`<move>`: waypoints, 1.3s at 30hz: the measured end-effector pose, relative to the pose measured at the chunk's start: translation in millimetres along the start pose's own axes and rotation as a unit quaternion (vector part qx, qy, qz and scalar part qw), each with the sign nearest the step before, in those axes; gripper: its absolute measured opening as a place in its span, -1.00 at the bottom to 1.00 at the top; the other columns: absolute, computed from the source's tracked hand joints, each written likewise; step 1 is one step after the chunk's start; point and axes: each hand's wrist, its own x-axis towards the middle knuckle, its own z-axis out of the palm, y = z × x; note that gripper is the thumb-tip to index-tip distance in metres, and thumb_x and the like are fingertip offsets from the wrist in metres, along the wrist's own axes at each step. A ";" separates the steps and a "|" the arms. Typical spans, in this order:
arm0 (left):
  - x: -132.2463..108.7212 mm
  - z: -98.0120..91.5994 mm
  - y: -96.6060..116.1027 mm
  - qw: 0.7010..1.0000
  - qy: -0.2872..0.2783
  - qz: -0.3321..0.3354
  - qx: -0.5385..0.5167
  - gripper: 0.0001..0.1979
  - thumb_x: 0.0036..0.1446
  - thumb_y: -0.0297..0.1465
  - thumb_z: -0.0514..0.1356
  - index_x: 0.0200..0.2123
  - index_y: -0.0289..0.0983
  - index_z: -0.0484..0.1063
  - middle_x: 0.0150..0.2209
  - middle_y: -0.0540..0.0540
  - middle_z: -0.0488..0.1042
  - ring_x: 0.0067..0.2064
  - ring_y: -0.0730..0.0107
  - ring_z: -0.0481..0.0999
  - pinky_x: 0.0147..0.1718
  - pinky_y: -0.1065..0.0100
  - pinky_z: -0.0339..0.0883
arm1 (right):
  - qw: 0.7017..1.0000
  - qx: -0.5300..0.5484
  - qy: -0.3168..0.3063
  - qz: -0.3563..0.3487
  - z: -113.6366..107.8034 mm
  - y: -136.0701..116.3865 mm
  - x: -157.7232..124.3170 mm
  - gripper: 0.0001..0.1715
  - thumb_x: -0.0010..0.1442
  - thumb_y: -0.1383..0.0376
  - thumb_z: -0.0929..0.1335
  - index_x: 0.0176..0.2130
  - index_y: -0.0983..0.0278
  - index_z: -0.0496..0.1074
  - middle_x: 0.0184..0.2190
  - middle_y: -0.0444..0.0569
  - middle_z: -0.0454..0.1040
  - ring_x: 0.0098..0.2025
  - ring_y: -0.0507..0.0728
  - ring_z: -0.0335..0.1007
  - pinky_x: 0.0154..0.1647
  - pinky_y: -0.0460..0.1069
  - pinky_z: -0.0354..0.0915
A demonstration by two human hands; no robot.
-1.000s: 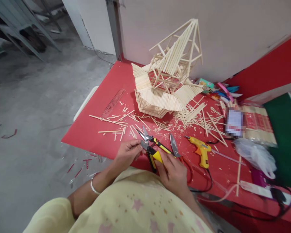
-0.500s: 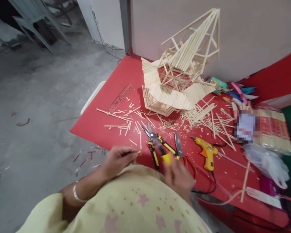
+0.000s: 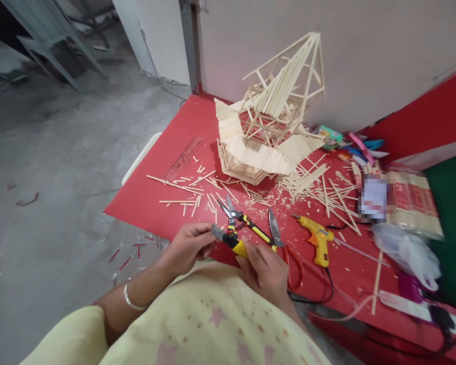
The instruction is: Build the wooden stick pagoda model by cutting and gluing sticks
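My right hand [image 3: 268, 268] is wrapped round the yellow handle of a small knife [image 3: 233, 244], its grey blade pointing left. The blade tip meets the fingertips of my left hand [image 3: 190, 247], which are pinched together; whatever is between them is too small to make out. Just beyond the knife, snips [image 3: 233, 214] with black-and-yellow handles lie with their blades apart. Red-handled scissors [image 3: 275, 228] rest to their right. Farther back stands a model [image 3: 260, 152] built of thin wooden sticks, with a tall slanted frame on top.
Loose sticks [image 3: 307, 182] and shavings are scattered over the red table [image 3: 144, 203]. A clear ruler [image 3: 184, 158] lies at the left. On the right are a yellow glue gun [image 3: 317, 238] with its cord, a plastic bag [image 3: 406, 253], packed sticks [image 3: 418, 203] and a power strip [image 3: 403, 305].
My right hand has brought the knife left and turned its blade toward my left fingertips, where it now touches. My left hand stays pinched in about the same place. The view has shifted slightly.
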 end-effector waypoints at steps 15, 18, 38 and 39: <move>-3.2 3.2 3.4 1.000 -0.002 0.004 0.004 -0.70 -0.02 -0.20 0.37 -0.49 -0.34 0.49 -0.62 0.03 0.32 -0.68 0.69 0.10 -0.71 0.51 -0.15 | 0.998 -0.041 -0.007 0.036 5.8 4.1 -15.1 -0.24 0.20 0.28 0.40 0.32 0.16 0.16 -0.29 -0.02 0.54 -0.34 0.07 0.40 -0.29 -0.05 0.27; -12.2 -0.3 8.8 1.000 0.015 0.006 0.005 -0.68 -0.05 -0.19 0.40 -0.52 -0.34 0.50 -0.63 0.04 0.31 -0.69 0.70 0.07 -0.72 0.51 -0.15 | 0.983 -0.100 0.012 0.150 2.2 10.3 -23.8 -0.41 0.25 0.23 0.35 0.24 0.21 0.30 -0.22 0.07 0.54 -0.29 0.11 0.43 -0.29 -0.05 0.27; 69.9 97.2 95.4 0.968 -0.035 0.222 -0.109 -0.69 -0.15 -0.34 0.48 -0.32 -0.33 0.55 -0.46 -0.05 0.55 -0.44 0.50 0.49 -0.39 0.47 0.37 | 0.937 0.306 0.021 0.168 -39.9 8.2 104.9 -0.75 0.26 0.17 0.34 -0.25 0.24 0.57 -0.40 -0.09 0.57 -0.38 0.06 0.44 -0.35 -0.08 0.35; 71.0 100.5 101.2 0.966 -0.038 0.227 -0.120 -0.68 -0.15 -0.33 0.48 -0.31 -0.33 0.54 -0.46 -0.05 0.55 -0.43 0.48 0.51 -0.38 0.45 0.38 | 0.934 0.314 0.019 0.173 -42.5 11.1 112.8 -0.74 0.25 0.16 0.34 -0.27 0.25 0.57 -0.42 -0.10 0.57 -0.40 0.05 0.43 -0.36 -0.08 0.35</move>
